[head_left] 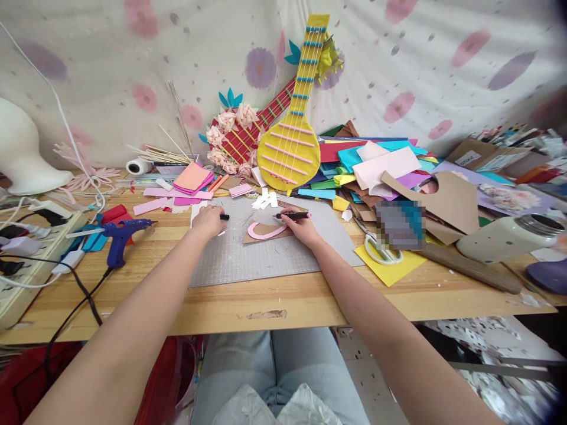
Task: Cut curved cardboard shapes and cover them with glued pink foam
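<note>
My left hand (207,222) pinches a black cap-like piece (224,217) over the gridded mat (248,265). Between my hands, a pink arc (264,236) lies on brown cardboard (267,227). My right hand (300,225) pinches a marker (298,215); farther right, a box (481,156) holds pens (505,133) behind an open bottle (498,239), contents unclear. Flowered cloth (133,53) hangs beyond both.

Grey gridded mat (261,260), pink strip (261,235), black pen (297,216), pink-striped yellow lute (283,153), pink-and-purple-spotted white curtain (221,35)
</note>
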Demonstrator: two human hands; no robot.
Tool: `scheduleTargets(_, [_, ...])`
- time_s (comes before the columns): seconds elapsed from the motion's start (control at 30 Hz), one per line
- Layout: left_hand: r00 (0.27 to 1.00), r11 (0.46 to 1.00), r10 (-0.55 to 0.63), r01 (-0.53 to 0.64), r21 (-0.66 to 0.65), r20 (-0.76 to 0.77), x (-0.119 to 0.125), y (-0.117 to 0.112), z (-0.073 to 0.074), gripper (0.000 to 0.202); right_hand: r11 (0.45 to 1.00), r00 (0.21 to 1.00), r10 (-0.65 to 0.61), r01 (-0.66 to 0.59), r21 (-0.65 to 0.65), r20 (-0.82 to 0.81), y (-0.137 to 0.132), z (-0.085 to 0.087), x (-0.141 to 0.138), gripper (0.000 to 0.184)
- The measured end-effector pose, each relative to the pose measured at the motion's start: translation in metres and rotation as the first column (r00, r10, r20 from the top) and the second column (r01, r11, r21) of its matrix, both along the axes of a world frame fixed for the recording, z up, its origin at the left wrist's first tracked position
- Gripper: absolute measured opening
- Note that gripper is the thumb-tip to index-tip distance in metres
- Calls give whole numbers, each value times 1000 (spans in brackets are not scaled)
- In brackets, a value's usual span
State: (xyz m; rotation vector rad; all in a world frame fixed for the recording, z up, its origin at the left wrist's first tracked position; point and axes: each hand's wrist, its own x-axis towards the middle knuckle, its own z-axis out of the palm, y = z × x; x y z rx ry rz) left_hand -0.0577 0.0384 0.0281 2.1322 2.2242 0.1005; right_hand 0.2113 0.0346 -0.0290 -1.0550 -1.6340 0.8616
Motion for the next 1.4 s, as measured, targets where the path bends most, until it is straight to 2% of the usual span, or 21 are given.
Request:
scheduleTargets(0.1, [1000, 998, -14, 14, 59, 4, 2, -1, -4, 22, 996, 997, 10, -17, -84, -79, -2, 5, 0, 29])
scheduleTargets(0.2, [997, 992, -77, 76, 96, 6, 2, -3, -8, 16, 993, 982, -19, -2, -116, -186, -8, 14, -1, 32])
scheduleTargets(0.37, [994, 987, -86, 75, 141, 74, 2, -5, -15, 17, 978, 926, -206, 183, -101, -316, -18, 30, -2, 39])
scheduleTargets(0.43, [987, 970, -121, 95, 223, 106, 8, -8, -15, 17, 975, 916, -219, 192, -112, -335, -20, 33, -3, 38])
scheduleTargets(0.5, [960, 930, -213, 143, 338, 181, 19, -15, -15, 19, 977, 908, -201, 158, -143, -367, -21, 33, -4, 36])
scheduleTargets(0.63, [825, 829, -437, 216, 516, 358, 50, -32, -25, 17, 977, 893, -158, 81, -195, -421, -24, 33, -8, 36])
scheduleTargets(0.73, [763, 811, -484, 208, 547, 428, 64, -41, -37, 17, 980, 893, -139, 64, -187, -428, -27, 34, -10, 38])
scheduleTargets(0.83, [744, 833, -476, 211, 511, 469, 67, -45, -44, 23, 986, 904, -116, 55, -158, -411, -29, 36, -11, 38])
scheduleTargets(1.0, [756, 841, -478, 248, 480, 447, 69, -46, -46, 29, 990, 929, -82, 33, -138, -360, -29, 35, -17, 39])
scheduleTargets(1.1, [760, 810, -519, 292, 509, 391, 74, -49, -46, 28, 987, 931, -29, -31, -155, -365, -30, 33, -22, 39])
scheduleTargets(1.27, [711, 704, -633, 364, 610, 307, 83, -57, -50, 29, 958, 893, -16, -115, -262, -450, -30, 32, -30, 42])
scheduleTargets(1.33, [695, 690, -651, 374, 619, 305, 84, -60, -52, 32, 944, 885, -9, -147, -296, -466, -30, 31, -34, 43])
scheduleTargets(1.4, [696, 703, -643, 371, 606, 320, 84, -61, -53, 35, 936, 883, 6, -170, -309, -468, -30, 29, -38, 44])
